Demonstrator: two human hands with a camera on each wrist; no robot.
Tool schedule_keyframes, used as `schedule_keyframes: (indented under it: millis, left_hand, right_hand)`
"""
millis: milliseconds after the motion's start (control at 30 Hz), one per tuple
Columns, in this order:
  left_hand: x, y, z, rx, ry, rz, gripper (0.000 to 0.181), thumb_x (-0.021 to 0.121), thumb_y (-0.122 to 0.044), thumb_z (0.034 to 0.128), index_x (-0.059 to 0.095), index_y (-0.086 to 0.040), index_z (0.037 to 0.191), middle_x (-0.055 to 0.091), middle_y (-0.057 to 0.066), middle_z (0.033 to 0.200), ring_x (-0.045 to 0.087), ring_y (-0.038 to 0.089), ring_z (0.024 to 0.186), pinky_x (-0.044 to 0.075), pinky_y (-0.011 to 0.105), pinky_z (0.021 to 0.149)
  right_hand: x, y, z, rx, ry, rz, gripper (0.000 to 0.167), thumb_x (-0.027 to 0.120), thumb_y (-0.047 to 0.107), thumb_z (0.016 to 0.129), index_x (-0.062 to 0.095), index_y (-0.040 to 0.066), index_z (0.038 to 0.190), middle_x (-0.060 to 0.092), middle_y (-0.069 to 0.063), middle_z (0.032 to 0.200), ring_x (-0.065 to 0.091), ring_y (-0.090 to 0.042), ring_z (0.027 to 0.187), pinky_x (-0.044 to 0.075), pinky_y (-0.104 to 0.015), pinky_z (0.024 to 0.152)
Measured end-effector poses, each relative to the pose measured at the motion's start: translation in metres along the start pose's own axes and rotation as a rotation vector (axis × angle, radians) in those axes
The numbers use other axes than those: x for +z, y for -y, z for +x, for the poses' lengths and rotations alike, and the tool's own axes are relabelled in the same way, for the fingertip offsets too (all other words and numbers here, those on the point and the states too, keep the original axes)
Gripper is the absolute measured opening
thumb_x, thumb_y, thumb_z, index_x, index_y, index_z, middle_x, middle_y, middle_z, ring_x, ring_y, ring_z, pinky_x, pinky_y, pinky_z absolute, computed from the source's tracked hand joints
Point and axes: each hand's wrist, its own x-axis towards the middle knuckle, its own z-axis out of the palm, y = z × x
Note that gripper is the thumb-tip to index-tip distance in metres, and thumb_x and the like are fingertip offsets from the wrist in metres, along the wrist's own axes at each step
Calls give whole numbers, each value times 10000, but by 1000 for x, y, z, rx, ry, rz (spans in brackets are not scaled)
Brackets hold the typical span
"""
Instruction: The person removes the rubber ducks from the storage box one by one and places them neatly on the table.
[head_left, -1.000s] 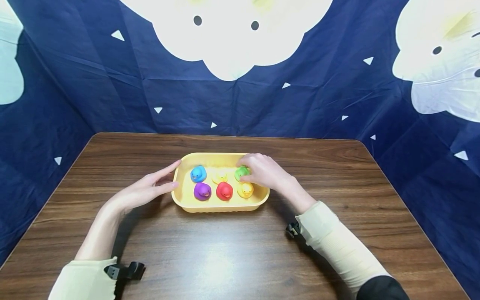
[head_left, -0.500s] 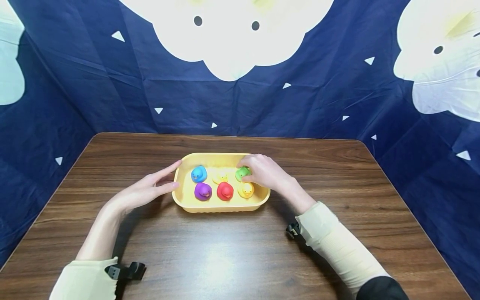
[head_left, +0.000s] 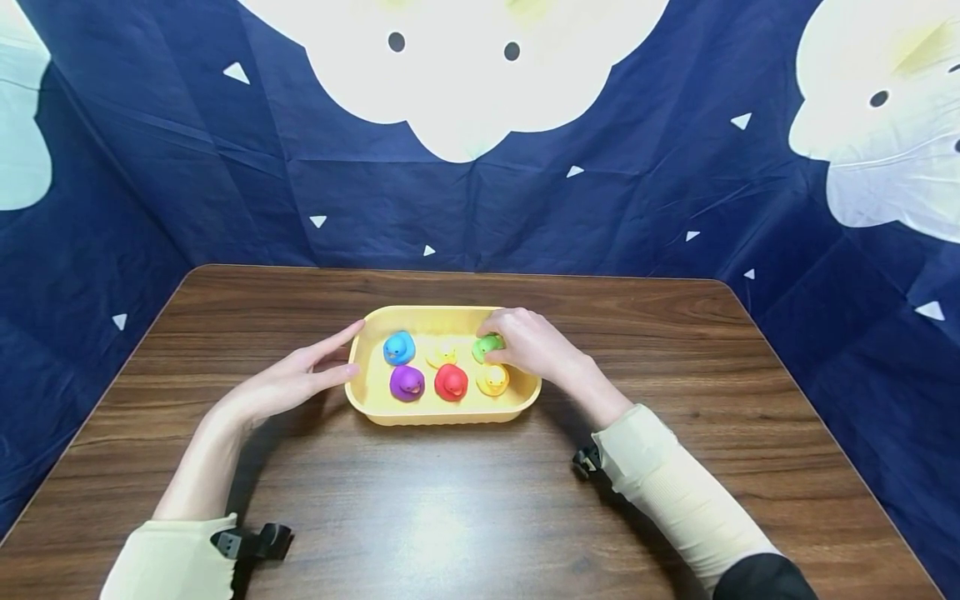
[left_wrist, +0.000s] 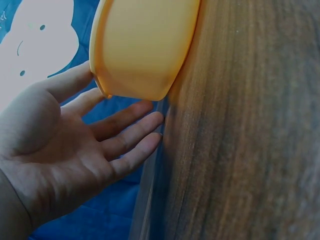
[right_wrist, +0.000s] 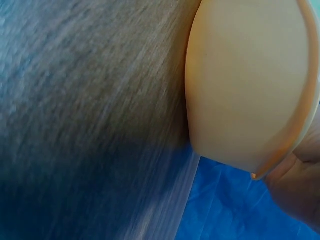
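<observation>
A pale yellow tray (head_left: pixel 435 410) holds several small toy ducks. Reaching over its right end, my right hand (head_left: pixel 536 343) has thumb and fingers around the green duck (head_left: pixel 486 347), which they partly cover. My left hand (head_left: pixel 288 379), fingers extended and spread, touches the rim at the left end; in the left wrist view its thumb and forefinger meet the tray rim. Near the green duck sits an orange-yellow duck (head_left: pixel 492 381). The others are a red duck (head_left: pixel 451 382), a light yellow duck (head_left: pixel 442 356), a purple duck (head_left: pixel 407 383) and a blue duck (head_left: pixel 398 348).
The tray stands on a brown wood-grain table (head_left: pixel 420 500), toward its far side. A dark blue cloth (head_left: pixel 480 217) with white clouds and triangles hangs behind and beside the table. Black wrist-worn devices (head_left: pixel 255 542) sit by the sleeves.
</observation>
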Motion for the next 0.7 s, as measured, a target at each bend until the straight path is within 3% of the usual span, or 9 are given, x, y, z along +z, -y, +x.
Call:
schedule_keyframes:
  millis: [333, 700]
  left_hand:
    - [1, -2, -1, -10, 3, -8, 716, 535, -402, 1071, 143, -312, 1663, 355, 165, 1660, 416, 379, 1482, 332, 565, 1166]
    - [0, -2, 0, 3, 6, -5, 718, 539, -395, 1070, 145, -304, 1664, 418, 189, 1617, 448, 352, 1455, 381, 487, 1136]
  right_hand:
    - [0, -2, -1, -30, -30, 27, 280, 821, 218, 884, 781, 104, 1136, 755, -41, 1123, 714, -205, 1046, 562, -388, 946]
    - [-1, -3, -3, -60, -74, 114, 293, 821, 176, 883, 778, 66, 1152, 752, -64, 1113, 706, -201, 1026, 565, -363, 930]
